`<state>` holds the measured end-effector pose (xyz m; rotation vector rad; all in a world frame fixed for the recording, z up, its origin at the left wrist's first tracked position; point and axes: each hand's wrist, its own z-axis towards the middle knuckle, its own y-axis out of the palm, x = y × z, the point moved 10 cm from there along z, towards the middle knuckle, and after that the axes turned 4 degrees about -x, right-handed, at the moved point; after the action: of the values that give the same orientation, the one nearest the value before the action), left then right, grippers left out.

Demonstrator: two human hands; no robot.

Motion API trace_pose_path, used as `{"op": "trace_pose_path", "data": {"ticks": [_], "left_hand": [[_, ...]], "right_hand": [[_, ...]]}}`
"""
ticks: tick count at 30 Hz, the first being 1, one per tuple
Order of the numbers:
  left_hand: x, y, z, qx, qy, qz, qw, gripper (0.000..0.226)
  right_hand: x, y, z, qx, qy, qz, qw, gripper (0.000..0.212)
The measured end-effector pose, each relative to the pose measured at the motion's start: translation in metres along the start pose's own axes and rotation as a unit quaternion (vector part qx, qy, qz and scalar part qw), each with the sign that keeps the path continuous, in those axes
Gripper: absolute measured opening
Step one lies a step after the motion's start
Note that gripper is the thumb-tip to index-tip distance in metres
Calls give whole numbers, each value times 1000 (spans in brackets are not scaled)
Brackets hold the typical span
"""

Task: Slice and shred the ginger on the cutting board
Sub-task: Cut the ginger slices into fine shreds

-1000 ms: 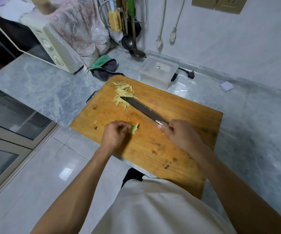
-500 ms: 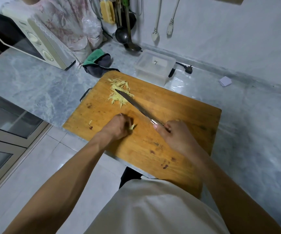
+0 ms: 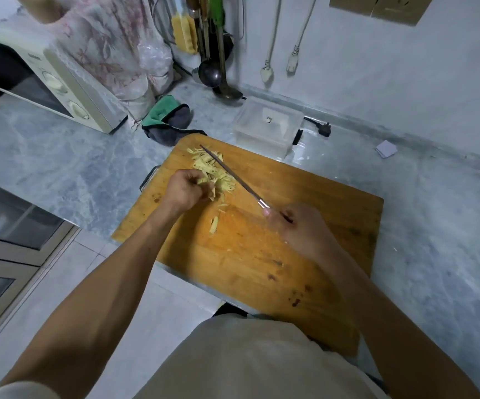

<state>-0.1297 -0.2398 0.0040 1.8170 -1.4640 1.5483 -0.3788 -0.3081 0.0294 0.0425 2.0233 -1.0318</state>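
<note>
A wooden cutting board [image 3: 305, 226] lies on the marble counter. A pile of pale yellow ginger shreds [image 3: 213, 171] sits at its far left corner, and a few loose shreds [image 3: 214, 224] lie nearer the middle. My left hand [image 3: 185, 190] has curled fingers pinching ginger at the near edge of the pile. My right hand [image 3: 299, 228] grips the handle of a long knife [image 3: 233, 177]. The blade stands on edge along the right side of the pile, its tip pointing to the board's far corner.
A clear plastic box [image 3: 267, 125] stands just behind the board, with a black plug [image 3: 323, 129] beside it. A green and grey cloth [image 3: 167, 119] lies at the far left corner. A cream microwave [image 3: 60, 87] and hanging utensils [image 3: 213, 53] fill the back.
My left hand moved from the board's near-left area up to the shred pile, carrying ginger. The knife swung onto its edge beside the pile.
</note>
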Motion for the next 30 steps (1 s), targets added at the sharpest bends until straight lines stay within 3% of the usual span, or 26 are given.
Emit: {"op": "trace_pose_path", "data": {"ticks": [3, 9, 14, 16, 18, 20, 22, 25, 27, 30], "left_hand": [[10, -4, 8, -27, 5, -27, 999, 11], [4, -29, 21, 9, -9, -59, 998, 24], [3, -24, 6, 10, 47, 6, 999, 20], [-1, -39, -6, 81, 66, -13, 994, 23], [0, -71, -22, 214, 102, -24, 971, 23], [14, -90, -34, 283, 152, 15, 947, 18], [39, -71, -29, 188, 217, 105, 952, 18], [49, -4, -17, -70, 244, 260, 932, 23], [40, 13, -7, -125, 221, 317, 914, 30], [25, 10, 12, -146, 152, 348, 913, 51]], "right_hand": [[-11, -3, 6, 6, 3, 6, 1000, 58], [-22, -8, 11, 10, 10, 16, 1000, 56], [-22, -5, 13, 25, -12, -15, 1000, 54], [-21, -1, 12, 25, -15, -57, 998, 51], [-20, 5, 11, 16, -19, -119, 993, 48], [-21, 13, 10, 0, -24, -192, 981, 42], [-29, 23, 10, -14, -50, -249, 967, 44], [-53, 35, 15, -23, -109, -309, 945, 51], [-64, 43, 19, -34, -134, -327, 935, 53], [-76, 47, 23, -39, -151, -340, 928, 55]]}}
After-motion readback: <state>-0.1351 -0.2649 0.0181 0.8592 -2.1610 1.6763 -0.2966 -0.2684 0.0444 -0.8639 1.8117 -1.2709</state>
